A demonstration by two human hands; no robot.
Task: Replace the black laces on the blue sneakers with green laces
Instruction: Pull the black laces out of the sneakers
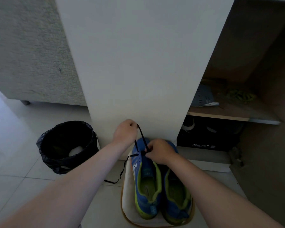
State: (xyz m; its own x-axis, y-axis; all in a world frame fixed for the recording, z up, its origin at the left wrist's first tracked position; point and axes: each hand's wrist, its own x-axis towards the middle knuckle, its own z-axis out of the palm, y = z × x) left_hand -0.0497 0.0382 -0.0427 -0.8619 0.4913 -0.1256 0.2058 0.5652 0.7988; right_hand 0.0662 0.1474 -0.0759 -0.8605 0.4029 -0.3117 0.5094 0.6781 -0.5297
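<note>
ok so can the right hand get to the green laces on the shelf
Probably yes: the green laces lie on the open shelf to the right with nothing in front. But the right hand is busy pinching the black lace at the sneaker.

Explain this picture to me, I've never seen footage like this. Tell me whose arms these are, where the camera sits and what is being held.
There is no machine here. A person wears one wide-angle camera on the head, and it looks down at their own two arms. The blue sneakers stand side by side on a pale pad. The left hand pinches the black lace and pulls it up taut. The right hand pinches the same lace at the sneaker's eyelets. A bin lined with a black bag stands to the left. On the shelf to the right lies what looks like a bundle of green laces.
</note>
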